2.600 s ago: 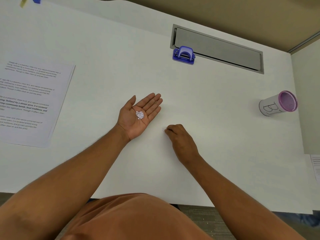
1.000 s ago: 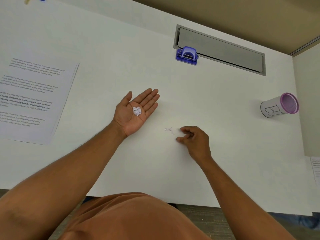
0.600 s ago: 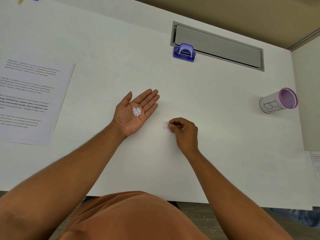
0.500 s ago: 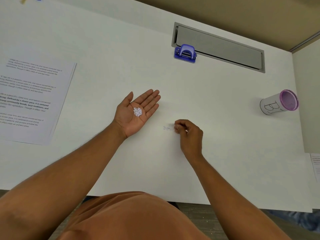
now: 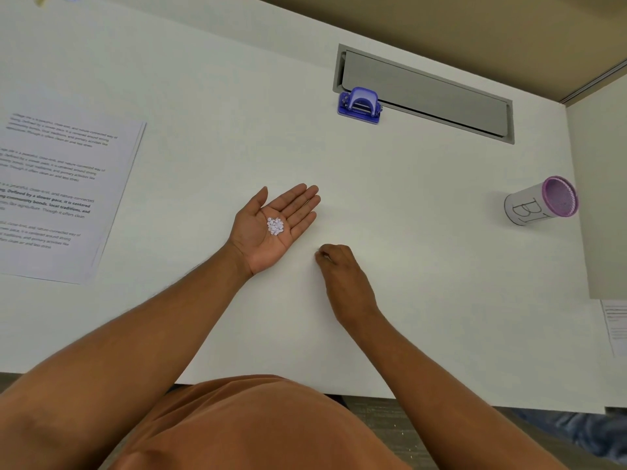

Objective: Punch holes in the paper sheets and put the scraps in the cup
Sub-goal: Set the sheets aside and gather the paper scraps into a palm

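Resting palm-up and spread flat on the white desk [image 5: 203, 79], left hand [image 5: 271, 228] cradling a small heap of paper scraps [image 5: 275, 226] mid-palm. Just right of it, right hand [image 5: 342, 276] knuckles-up, fingertips bunched on the desk; whether pinching anything, cannot tell. Well right of both, cup [image 5: 539, 201]; far beyond, hole punch [image 5: 359, 105]; far left, paper sheets [image 5: 57, 195].

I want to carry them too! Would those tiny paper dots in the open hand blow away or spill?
Probably. The paper dots look tiny and thin, so likely very light. They lie loose on the flat left hand, so tilting would likely spill them.
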### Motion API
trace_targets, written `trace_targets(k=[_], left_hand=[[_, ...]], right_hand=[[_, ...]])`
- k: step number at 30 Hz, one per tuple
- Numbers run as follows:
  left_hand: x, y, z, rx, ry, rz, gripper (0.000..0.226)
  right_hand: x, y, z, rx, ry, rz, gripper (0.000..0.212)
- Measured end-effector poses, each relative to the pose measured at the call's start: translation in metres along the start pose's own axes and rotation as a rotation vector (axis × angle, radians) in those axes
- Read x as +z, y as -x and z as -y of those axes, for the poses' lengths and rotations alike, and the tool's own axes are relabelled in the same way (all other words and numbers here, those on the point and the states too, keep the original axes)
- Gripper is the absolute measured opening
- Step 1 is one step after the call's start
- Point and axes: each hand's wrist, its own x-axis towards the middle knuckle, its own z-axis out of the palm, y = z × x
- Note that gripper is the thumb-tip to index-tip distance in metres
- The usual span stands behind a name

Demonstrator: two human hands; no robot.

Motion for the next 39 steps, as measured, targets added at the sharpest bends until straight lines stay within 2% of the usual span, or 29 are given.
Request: trace_targets(k=[3,8,10,11,15,17,20,24,31,37,39], left_hand=[[-0.003,0.000,0.003,-0.011,0.000,-0.004,0.063],[-0.006,-0.001,0.008,-0.032,0.002,0.003,0.063],[-0.007,-0.002,0.009,-0.040,-0.005,0.005,0.063],[-0.007,-0.002,0.010,-0.045,-0.007,0.004,0.063],[-0.008,-0.002,0.019,-0.077,-0.005,-0.001,0.064],[-0.007,-0.001,0.025,-0.099,-0.004,0.005,0.065],[-0.003,-0.001,0.036,-0.136,-0.035,-0.004,0.067],[0.004,0.001,0.047,-0.168,-0.030,-0.001,0.069],[0.004,-0.001,0.046,-0.169,-0.010,0.028,0.067],[0.003,-0.003,0.022,-0.060,0.037,0.046,0.064],[0.002,-0.003,0.007,-0.011,0.052,0.037,0.062]], right_hand=[[-0.004,-0.004,-0.005,-0.022,0.007,0.026,0.027],[-0.005,-0.009,-0.007,-0.123,0.033,-0.076,0.029],[-0.003,-0.016,-0.009,-0.120,0.019,-0.119,0.020],[-0.004,-0.018,-0.006,-0.074,-0.036,-0.145,0.016],[-0.014,-0.017,0.010,0.299,-0.461,-0.351,0.019],[-0.023,-0.016,0.026,0.321,-0.630,-0.407,0.020],[-0.033,-0.014,0.049,0.255,-0.762,-0.380,0.021],[-0.033,-0.017,0.050,0.267,-0.765,-0.354,0.015],[-0.035,-0.017,0.038,0.255,-0.728,-0.328,0.019],[-0.039,-0.009,0.016,0.271,-0.644,-0.558,0.022],[-0.028,-0.003,0.000,0.271,-0.490,-0.522,0.028]])
